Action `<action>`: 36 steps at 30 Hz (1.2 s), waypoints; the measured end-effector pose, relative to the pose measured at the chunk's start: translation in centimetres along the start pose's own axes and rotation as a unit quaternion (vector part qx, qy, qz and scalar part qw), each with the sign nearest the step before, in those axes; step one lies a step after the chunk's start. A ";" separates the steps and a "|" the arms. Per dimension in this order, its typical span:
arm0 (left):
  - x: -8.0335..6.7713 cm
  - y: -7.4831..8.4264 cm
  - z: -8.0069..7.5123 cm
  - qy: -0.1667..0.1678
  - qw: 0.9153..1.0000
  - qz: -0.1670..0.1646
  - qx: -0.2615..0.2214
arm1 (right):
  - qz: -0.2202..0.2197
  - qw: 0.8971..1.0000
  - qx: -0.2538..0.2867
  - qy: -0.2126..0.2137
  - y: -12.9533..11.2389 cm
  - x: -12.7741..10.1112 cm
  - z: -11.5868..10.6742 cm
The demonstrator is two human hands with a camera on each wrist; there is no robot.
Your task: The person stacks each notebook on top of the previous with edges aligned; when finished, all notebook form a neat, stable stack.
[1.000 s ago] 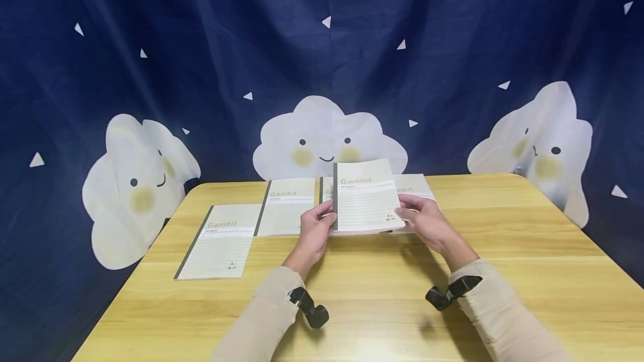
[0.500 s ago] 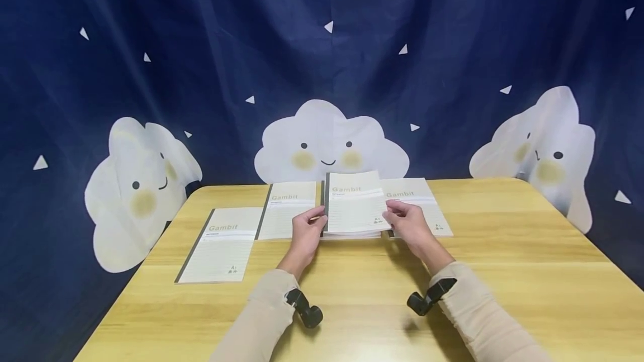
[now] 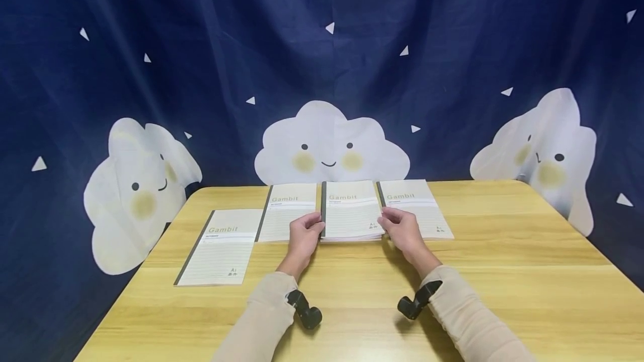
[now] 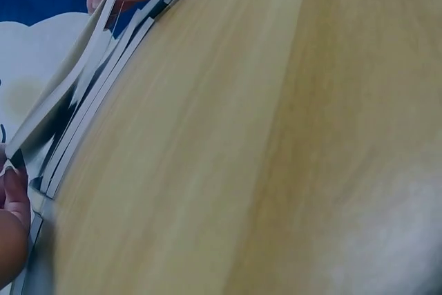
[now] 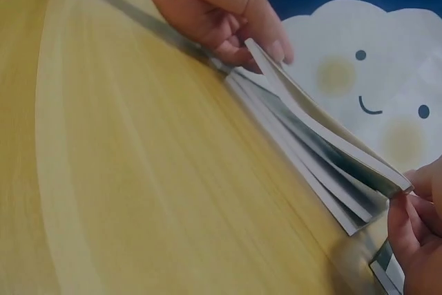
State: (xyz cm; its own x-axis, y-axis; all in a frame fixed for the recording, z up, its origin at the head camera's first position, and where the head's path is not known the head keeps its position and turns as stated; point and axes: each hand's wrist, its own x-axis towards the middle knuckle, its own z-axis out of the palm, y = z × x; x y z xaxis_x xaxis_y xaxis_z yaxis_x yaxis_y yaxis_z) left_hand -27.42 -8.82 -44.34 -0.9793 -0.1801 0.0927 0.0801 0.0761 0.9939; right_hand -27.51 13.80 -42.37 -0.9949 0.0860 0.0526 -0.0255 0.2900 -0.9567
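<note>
You are holding the top notebook (image 3: 350,209) on a small stack near the counter's (image 3: 503,272) far edge, about midway along it. Your left hand (image 3: 303,234) is pinching its near left corner, fingers (image 5: 235,29) clamped on the cover, and your right hand (image 3: 402,230) is pinching its near right corner. A second notebook (image 3: 288,211) is lying just left of the stack, a third (image 3: 415,206) just right, and a fourth (image 3: 220,246) is sitting nearer the left edge.

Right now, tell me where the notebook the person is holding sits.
In the head view the held notebook tops a small stack at the table's far middle, gripped between the left hand and right hand, with single Gambit notebooks flanking it.
</note>
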 end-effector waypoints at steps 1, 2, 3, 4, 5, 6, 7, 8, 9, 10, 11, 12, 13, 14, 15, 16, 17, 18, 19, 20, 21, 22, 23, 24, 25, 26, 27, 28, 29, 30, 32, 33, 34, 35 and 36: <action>0.0 0.0 0.0 0.000 1.000 0.001 0.004 | -0.004 1.000 -0.009 -0.001 0.0 0.0 0.0; 0.0 0.1 0.0 0.000 1.000 0.003 0.009 | -0.007 1.000 -0.019 -0.002 0.1 0.0 0.0; 0.1 0.1 0.0 0.000 1.000 0.003 0.016 | -0.009 1.000 -0.030 -0.003 0.1 0.0 0.0; 0.1 0.2 0.0 0.000 1.000 0.004 0.025 | -0.013 0.999 -0.041 -0.004 0.1 0.0 0.1; 0.1 0.3 0.0 0.000 0.999 0.004 0.032 | -0.018 0.998 -0.053 -0.008 0.1 -0.1 0.1; 0.2 0.3 0.0 0.001 0.999 0.003 0.041 | -0.025 0.998 -0.065 -0.012 0.1 0.0 0.1; 0.2 0.4 0.1 0.000 0.999 0.003 0.049 | -0.031 0.997 -0.075 -0.014 0.0 0.0 0.1; 0.3 0.4 0.1 0.000 0.998 0.002 0.058 | -0.036 0.996 -0.086 -0.015 0.0 0.0 0.2; 0.3 0.5 0.1 -0.001 0.998 0.002 0.067 | -0.041 0.995 -0.095 -0.017 0.0 0.0 0.2; 0.4 0.5 0.1 -0.001 0.997 0.003 0.076 | -0.047 0.993 -0.104 -0.016 0.0 0.1 0.3; 0.4 0.5 0.1 -0.002 0.997 0.004 0.082 | -0.052 0.992 -0.112 -0.016 0.0 0.1 0.3; 0.5 0.6 0.1 -0.002 0.996 0.003 0.088 | -0.056 0.991 -0.119 -0.015 -0.1 0.2 0.4; 0.5 0.6 0.1 -0.003 0.996 0.004 0.093 | -0.057 0.990 -0.125 -0.014 -0.1 0.2 0.4; 0.6 0.6 0.1 -0.004 0.995 0.003 0.099 | -0.058 0.990 -0.130 -0.014 -0.1 0.2 0.5; 0.6 0.6 0.1 -0.005 0.995 0.003 0.104 | -0.057 0.989 -0.134 -0.015 -0.1 0.3 0.5; 0.7 0.6 0.1 -0.006 0.994 0.003 0.111 | -0.056 0.989 -0.137 -0.016 -0.1 0.3 0.6; 0.7 0.6 0.1 -0.007 0.993 0.002 0.117 | -0.056 0.988 -0.140 -0.018 -0.1 0.3 0.6; 0.7 0.6 0.1 -0.009 0.992 0.001 0.123 | -0.057 0.988 -0.143 -0.021 -0.1 0.3 0.7; 0.8 0.6 0.1 -0.012 0.991 0.004 0.132 | -0.057 0.987 -0.147 -0.022 0.0 0.3 0.7; 0.8 0.6 0.1 -0.015 0.990 0.005 0.138 | -0.057 0.987 -0.149 -0.023 0.0 0.4 0.7; 0.8 0.6 0.1 -0.017 0.989 0.007 0.145 | -0.057 0.987 -0.151 -0.024 0.0 0.4 0.7; 0.8 0.6 0.1 -0.019 0.989 0.008 0.150 | -0.058 0.986 -0.155 -0.025 0.0 0.4 0.7; 0.9 0.6 0.2 -0.021 0.988 0.010 0.154 | -0.062 0.985 -0.159 -0.026 0.1 0.3 0.7; 0.9 0.6 0.2 -0.024 0.987 0.012 0.158 | -0.064 0.984 -0.163 -0.026 0.1 0.3 0.7; 0.9 0.6 0.2 -0.026 0.986 0.015 0.163 | -0.065 0.984 -0.166 -0.026 0.2 0.3 0.7; 0.9 0.6 0.2 -0.027 0.986 0.016 0.166 | -0.063 0.983 -0.168 -0.026 0.2 0.3 0.7; 0.9 0.6 0.3 -0.029 0.985 0.019 0.170 | -0.065 0.983 -0.171 -0.026 0.2 0.3 0.7; 0.9 0.7 0.3 -0.031 0.984 0.020 0.173 | -0.065 0.982 -0.174 -0.026 0.3 0.3 0.7; 0.9 0.7 0.3 -0.032 0.983 0.022 0.177 | -0.066 0.982 -0.177 -0.027 0.3 0.3 0.7; 0.9 0.8 0.3 -0.034 0.983 0.023 0.180 | -0.064 0.981 -0.179 -0.027 0.3 0.2 0.7; 0.8 0.9 0.3 -0.036 0.982 0.026 0.185 | -0.061 0.981 -0.183 -0.027 0.2 0.2 0.7; 0.8 0.9 0.3 -0.037 0.981 0.027 0.186 | -0.061 0.980 -0.185 -0.027 0.2 0.2 0.7; 0.8 0.9 0.3 -0.038 0.981 0.028 0.189 | -0.060 0.980 -0.188 -0.028 0.2 0.2 0.7; 0.8 0.9 0.4 -0.038 0.980 0.029 0.192 | -0.060 0.979 -0.190 -0.029 0.3 0.2 0.7; 0.8 0.9 0.4 -0.038 0.980 0.031 0.194 | -0.060 0.979 -0.193 -0.030 0.3 0.2 0.7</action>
State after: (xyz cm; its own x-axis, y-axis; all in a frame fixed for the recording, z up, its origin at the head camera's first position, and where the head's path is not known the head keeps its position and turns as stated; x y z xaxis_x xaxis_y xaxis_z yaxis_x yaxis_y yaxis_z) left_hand -28.21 -8.53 -43.41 -0.9871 -0.0906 0.1320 0.0768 0.4549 0.8872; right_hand -27.84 13.20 -42.85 -0.9911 -0.0239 0.1307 -0.1161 0.6341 -0.7645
